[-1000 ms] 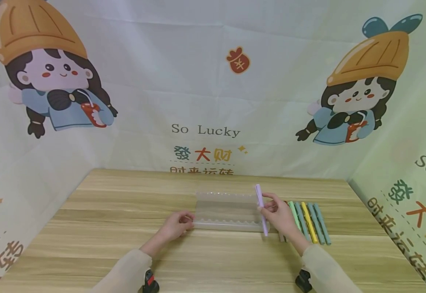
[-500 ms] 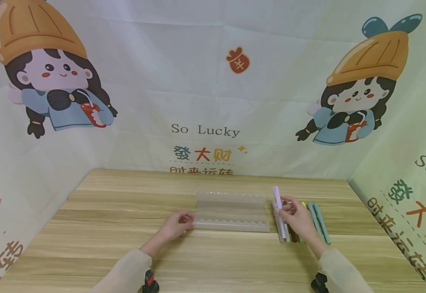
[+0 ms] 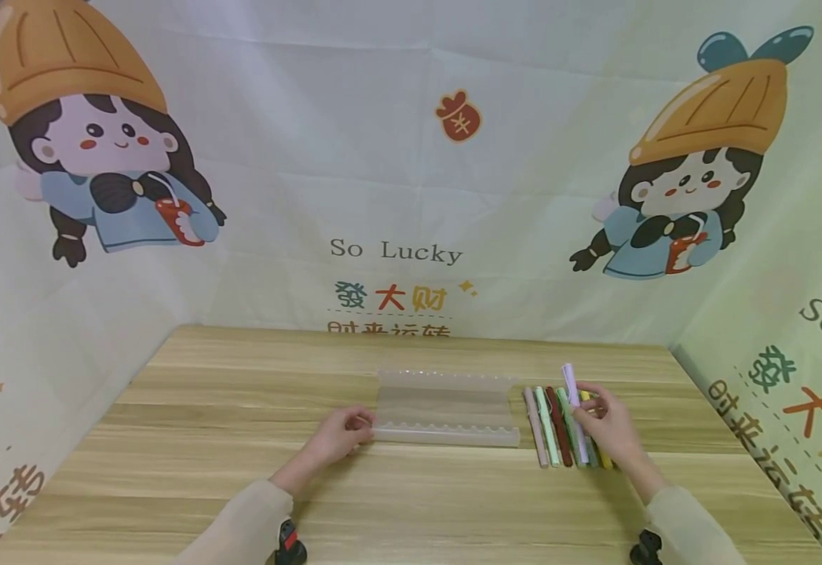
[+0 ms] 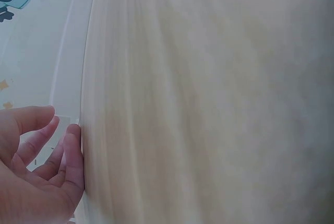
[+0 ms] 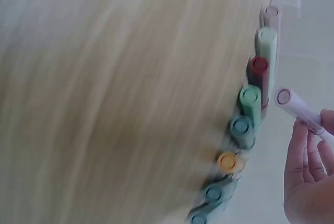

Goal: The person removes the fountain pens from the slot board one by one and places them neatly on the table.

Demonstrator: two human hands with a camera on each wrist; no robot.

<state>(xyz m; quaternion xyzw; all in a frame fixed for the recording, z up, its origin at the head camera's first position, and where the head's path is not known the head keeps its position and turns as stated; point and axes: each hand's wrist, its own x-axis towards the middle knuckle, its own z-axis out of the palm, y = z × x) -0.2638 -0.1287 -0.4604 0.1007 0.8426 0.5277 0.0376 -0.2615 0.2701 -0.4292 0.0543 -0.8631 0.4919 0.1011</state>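
Observation:
My left hand (image 3: 343, 431) is at the left end of a clear plastic rack (image 3: 446, 436) with scalloped edges, thumb and fingertips at its front corner. The rack lies flat on the table. My right hand (image 3: 611, 428) pinches a lilac pen (image 3: 569, 380) between thumb and fingers, tilted over a row of capped pens right of the rack. In the right wrist view the lilac pen (image 5: 300, 107) points its end towards the row. That row has a mauve pen (image 3: 535, 428), a mint pen (image 3: 547, 428), a dark red pen (image 3: 560, 428), and green, teal and yellow ones, partly hidden by my hand.
The wood-grain table (image 3: 241, 392) extends around the rack and pens. Behind it and along both sides hangs a pale printed cloth (image 3: 411, 173) with cartoon figures and lettering.
My right hand has carried the lilac pen rightward, from above the rack's right end to over the pen row. The left hand and the rack keep their places.

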